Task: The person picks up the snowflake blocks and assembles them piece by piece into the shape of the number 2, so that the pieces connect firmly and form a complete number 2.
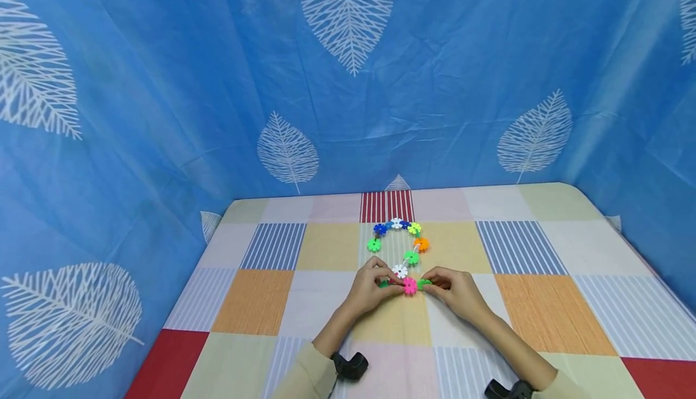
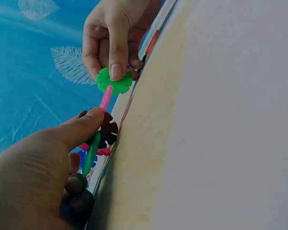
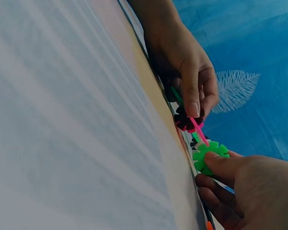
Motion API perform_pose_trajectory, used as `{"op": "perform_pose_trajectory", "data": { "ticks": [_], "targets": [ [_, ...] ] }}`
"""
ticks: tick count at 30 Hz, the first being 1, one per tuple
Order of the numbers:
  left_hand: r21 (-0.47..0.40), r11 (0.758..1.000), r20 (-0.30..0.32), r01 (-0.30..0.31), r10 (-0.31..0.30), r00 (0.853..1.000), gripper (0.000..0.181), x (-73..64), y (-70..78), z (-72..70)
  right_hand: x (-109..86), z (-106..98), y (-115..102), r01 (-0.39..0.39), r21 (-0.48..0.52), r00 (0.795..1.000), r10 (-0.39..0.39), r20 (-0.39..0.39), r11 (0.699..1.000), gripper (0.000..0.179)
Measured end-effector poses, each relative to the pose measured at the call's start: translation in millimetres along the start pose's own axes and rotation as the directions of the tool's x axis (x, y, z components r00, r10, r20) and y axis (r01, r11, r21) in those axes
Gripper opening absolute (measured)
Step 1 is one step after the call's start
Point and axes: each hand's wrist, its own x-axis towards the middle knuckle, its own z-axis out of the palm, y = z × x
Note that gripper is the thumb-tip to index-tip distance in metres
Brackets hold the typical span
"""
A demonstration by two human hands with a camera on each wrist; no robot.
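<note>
A curved chain of colourful notched plastic snowflake discs lies on the patchwork cloth, with a white disc [image 1: 400, 271] and an orange disc [image 1: 422, 244] along it. At its near end stands a pink disc [image 1: 410, 286] between both hands. My left hand [image 1: 372, 287] pinches the chain where the pink disc meets a dark brown disc [image 2: 110, 132]; a green disc [image 2: 90, 154] hangs just below that thumb. With thumb and fingers, my right hand [image 1: 459, 293] grips a bright green disc [image 3: 200, 158], whose edge meets the pink one. How deep their slots sit together cannot be told.
The patchwork cloth [image 1: 337, 302] covers the flat surface under the hands. Behind and at both sides hang blue curtains [image 1: 435, 84] with white leaf prints. A dark wrist camera [image 1: 350, 367] is strapped to the left wrist, another [image 1: 508, 390] to the right.
</note>
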Motion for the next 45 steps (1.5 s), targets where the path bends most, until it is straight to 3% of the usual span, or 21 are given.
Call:
{"op": "perform_pose_trajectory", "data": {
  "ticks": [9, 18, 26, 34, 38, 41, 45],
  "targets": [
    [-0.072, 0.997, -0.022, -0.012, 0.010, 1.000, 0.010, 1.9, -2.8, 3.5, 1.8, 1, 1, 0.067, -0.002, 0.998, -0.066, 0.005, 0.998, 0.016],
    [-0.154, 0.987, -0.009, 0.034, -0.036, 0.999, 0.009, 4.8, -2.4, 6.3, 0.8, 5, 7, 0.152, 0.004, 0.988, -0.152, -0.043, 0.988, 0.019],
    [-0.124, 0.992, -0.001, 0.036, -0.037, 0.999, 0.010, 3.2, -1.7, 5.9, -0.7, 12, 5, 0.201, -0.013, 0.977, -0.202, -0.072, 0.979, 0.019],
    [-0.056, 0.998, -0.035, 0.038, -0.040, 0.999, 0.011, -1.7, -3.9, 3.1, 0.4, 8, 7, 0.159, 0.009, 0.987, -0.159, -0.014, 0.987, 0.021],
    [0.044, 0.999, -0.060, 0.009, -0.007, 0.998, 0.012, -1.9, -4.0, 2.3, 2.4, -10, 17, 0.090, -0.036, 0.995, -0.091, -0.031, 0.995, 0.037],
    [0.114, 0.993, -0.088, -0.015, 0.025, 0.996, 0.017, -1.3, -1.8, 1.3, 2.3, -26, 28, 0.016, -0.094, 0.999, -0.020, -0.039, 0.995, 0.038],
    [0.165, 0.984, -0.104, -0.070, 0.088, 0.991, 0.019, 2.2, 4.3, 2.7, 0.2, -37, 36, -0.034, -0.129, 0.999, 0.039, 0.037, 0.991, 0.033]
  ]
}}
